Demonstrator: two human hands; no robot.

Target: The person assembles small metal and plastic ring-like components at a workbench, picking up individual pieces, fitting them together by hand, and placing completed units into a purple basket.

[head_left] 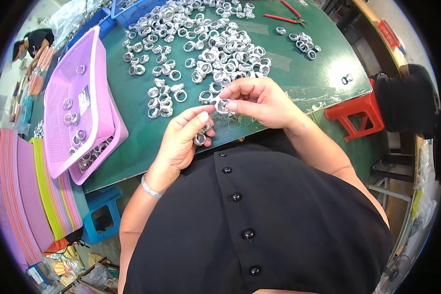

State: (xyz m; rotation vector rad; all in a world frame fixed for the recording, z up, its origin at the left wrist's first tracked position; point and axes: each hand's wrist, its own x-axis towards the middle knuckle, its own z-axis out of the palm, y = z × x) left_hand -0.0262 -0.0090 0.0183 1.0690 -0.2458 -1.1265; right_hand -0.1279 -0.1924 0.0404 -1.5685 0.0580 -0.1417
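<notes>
Near the table's front edge, my right hand pinches a silver-coloured ring between thumb and fingers. Close to its left side are the fingertips of my left hand; whether they touch that ring I cannot tell. Curled fingers of the left hand hold a few more silver rings, partly hidden by the thumb and palm. Beyond both hands a big heap of silver rings spreads over the green table. A smaller cluster of rings lies left of the heap, in short rows.
Pink-purple plastic baskets with rings stand at the table's left, beside stacked coloured baskets. Red-handled pliers and a small ring group lie far right. A red stool, a blue stool and another person flank the table.
</notes>
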